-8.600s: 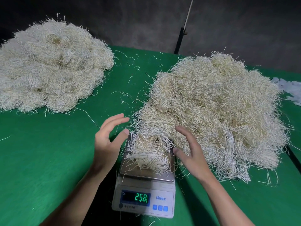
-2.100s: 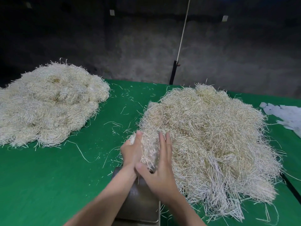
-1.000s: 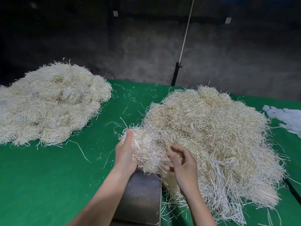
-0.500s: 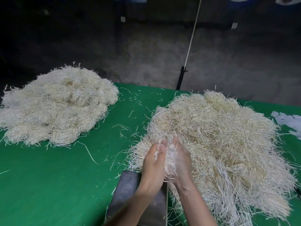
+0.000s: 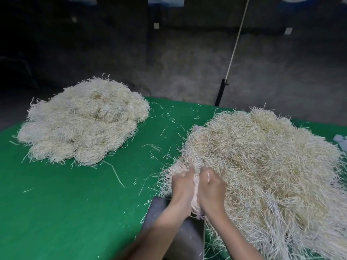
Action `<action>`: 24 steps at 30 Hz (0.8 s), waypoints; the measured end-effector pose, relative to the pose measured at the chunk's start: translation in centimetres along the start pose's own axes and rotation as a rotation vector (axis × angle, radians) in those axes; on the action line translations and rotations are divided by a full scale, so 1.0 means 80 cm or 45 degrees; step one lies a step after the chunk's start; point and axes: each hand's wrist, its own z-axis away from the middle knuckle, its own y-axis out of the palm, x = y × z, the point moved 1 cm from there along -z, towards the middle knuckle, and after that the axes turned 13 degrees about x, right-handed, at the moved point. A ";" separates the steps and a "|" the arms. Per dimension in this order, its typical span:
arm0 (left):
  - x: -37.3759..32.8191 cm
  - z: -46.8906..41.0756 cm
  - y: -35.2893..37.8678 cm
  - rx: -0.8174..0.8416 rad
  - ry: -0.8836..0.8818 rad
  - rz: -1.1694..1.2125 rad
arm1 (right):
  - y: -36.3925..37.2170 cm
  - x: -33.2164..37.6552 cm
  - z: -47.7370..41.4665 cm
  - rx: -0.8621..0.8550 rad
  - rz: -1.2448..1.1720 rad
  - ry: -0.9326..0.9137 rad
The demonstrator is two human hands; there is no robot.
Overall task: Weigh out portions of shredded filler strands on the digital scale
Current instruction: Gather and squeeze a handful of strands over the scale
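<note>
A big loose heap of pale shredded strands [image 5: 262, 166] covers the right side of the green table. At its near left edge my left hand [image 5: 183, 186] and my right hand [image 5: 211, 188] are pressed close together, both gripping one bunch of strands [image 5: 196, 184] squeezed between them. Just below the hands lies the steel pan of the digital scale [image 5: 187, 239], bare where it shows; its display is out of view. Both forearms cross over the pan.
A second heap of strands [image 5: 82, 122], made of rounded clumps, lies at the back left on the green table [image 5: 65, 203]. Loose strands are scattered between the heaps. A dark pole [image 5: 221, 92] stands behind the table, and white scraps [image 5: 341, 139] lie at the right edge.
The portion that lay on the scale earlier is gone and the pan is bare. Over the last second my hands closed together on a new bunch at the heap's edge.
</note>
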 end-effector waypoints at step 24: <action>0.022 -0.002 0.021 -0.197 0.113 -0.088 | -0.015 0.002 0.024 -0.062 -0.277 0.222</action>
